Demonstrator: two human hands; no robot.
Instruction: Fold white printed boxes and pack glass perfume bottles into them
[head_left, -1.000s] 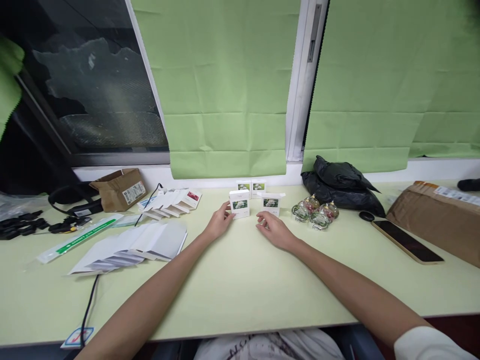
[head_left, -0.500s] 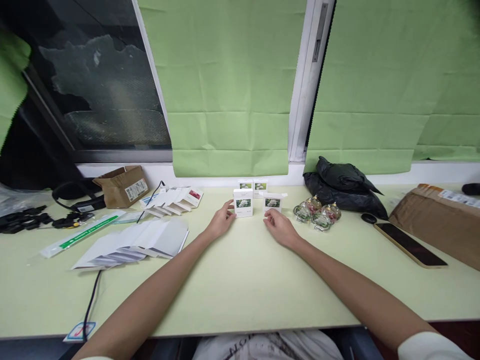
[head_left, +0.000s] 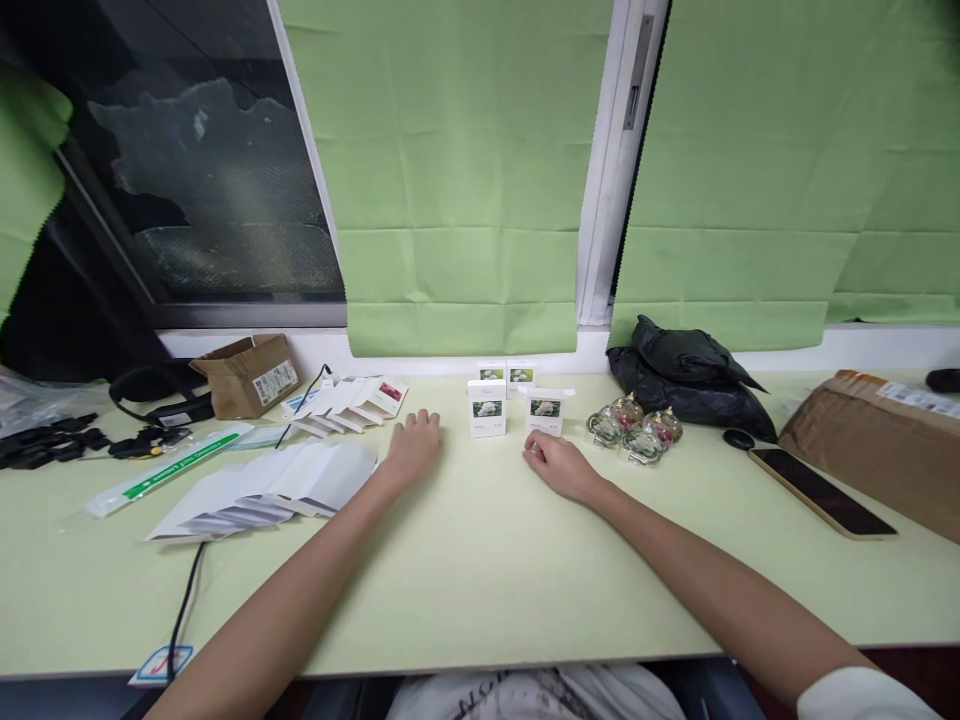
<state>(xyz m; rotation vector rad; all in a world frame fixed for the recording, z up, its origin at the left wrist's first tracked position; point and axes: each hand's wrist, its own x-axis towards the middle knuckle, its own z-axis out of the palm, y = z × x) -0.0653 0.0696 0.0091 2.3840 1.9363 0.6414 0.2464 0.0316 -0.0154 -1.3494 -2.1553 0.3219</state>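
Observation:
My left hand [head_left: 414, 445] is open and palm down over the table, holding nothing. Beside it lies a fan of small folded white boxes [head_left: 360, 402], one with a red picture. My right hand [head_left: 559, 466] has its fingers curled in, with nothing visible in them. It rests just in front of a small white box [head_left: 545, 412] with a flower picture, whose top flap sticks out to the side. A similar white box [head_left: 488, 412] stands upright between my hands. Behind these stand two more white boxes [head_left: 522, 376] with green pictures.
Larger white folded sheets [head_left: 277, 490] lie at left, near a brown carton [head_left: 251, 378] and a green-striped plastic packet [head_left: 176, 468]. To the right are clear-wrapped ornaments [head_left: 634, 430], black plastic bags [head_left: 686, 375], a phone [head_left: 821, 492] and a brown parcel [head_left: 877, 445].
My left hand has let go of the upright white box and moved left toward the folded boxes. My right hand has drawn slightly back from the flapped box.

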